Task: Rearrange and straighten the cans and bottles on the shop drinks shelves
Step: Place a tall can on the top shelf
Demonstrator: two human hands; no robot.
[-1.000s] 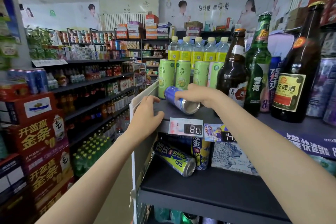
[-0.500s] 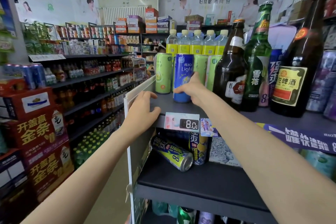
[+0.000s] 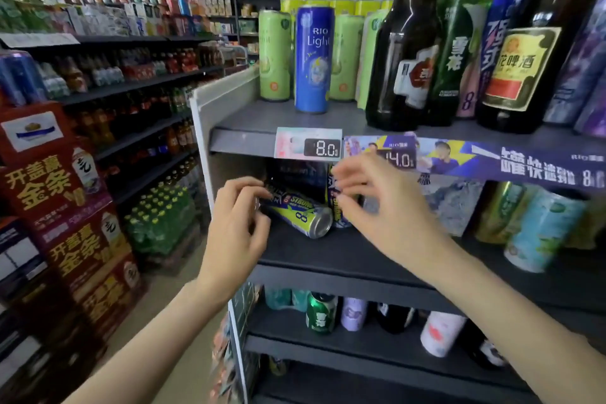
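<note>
A yellow and blue can (image 3: 301, 213) lies on its side at the left end of the middle shelf (image 3: 328, 256), its silver base pointing toward me. My left hand (image 3: 236, 223) curls its fingers round the far end of this can. My right hand (image 3: 377, 207) hovers just right of it with fingers loosely bent, in front of an upright dark can (image 3: 339, 220); contact with that can is unclear. On the upper shelf (image 3: 262, 118) a blue RIO Light can (image 3: 311, 59) stands upright in front of the green cans (image 3: 274, 56).
Tall brown (image 3: 403, 52) and green (image 3: 459, 43) bottles stand to the right on the upper shelf. A pale blue can (image 3: 537, 229) stands further right on the middle shelf, and more cans (image 3: 321, 311) fill the shelf below. Red cartons (image 3: 49, 190) are stacked left of the aisle.
My right hand let go of the blue can, which now stands upright on the upper shelf. Both hands dropped to the middle shelf, and the left took hold of the lying can.
</note>
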